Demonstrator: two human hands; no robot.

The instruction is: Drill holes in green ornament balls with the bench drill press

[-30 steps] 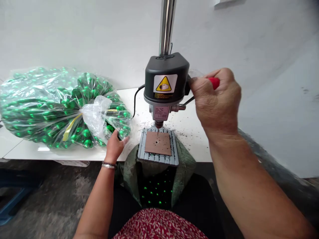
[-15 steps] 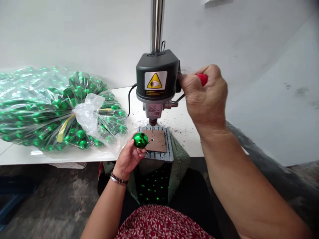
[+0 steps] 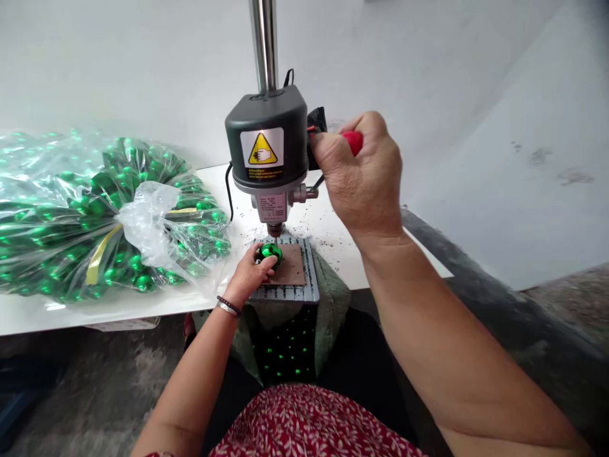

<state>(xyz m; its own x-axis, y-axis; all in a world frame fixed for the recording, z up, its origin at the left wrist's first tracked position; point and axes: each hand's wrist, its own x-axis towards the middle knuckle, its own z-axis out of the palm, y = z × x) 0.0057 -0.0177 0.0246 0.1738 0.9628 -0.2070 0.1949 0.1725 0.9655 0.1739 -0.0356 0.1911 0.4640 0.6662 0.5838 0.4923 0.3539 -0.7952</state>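
My left hand grips a shiny green bauble between thumb and fingers. The bauble is at the brown board on the drill press base, just under the bit. Whether the bit touches it I cannot tell. Up at the right, my right hand is closed around the red-knobbed feed lever of the drill press. The drill head is dark grey with a yellow warning sticker.
A large clear plastic bag full of green baubles lies on the white table at the left. Dark shavings are scattered around the base. Below the table edge an open green sack holds more green baubles.
My left hand has carried the bauble forward from beside the board to under the drill bit. My right hand stays on the lever. The whole view has shifted a little.
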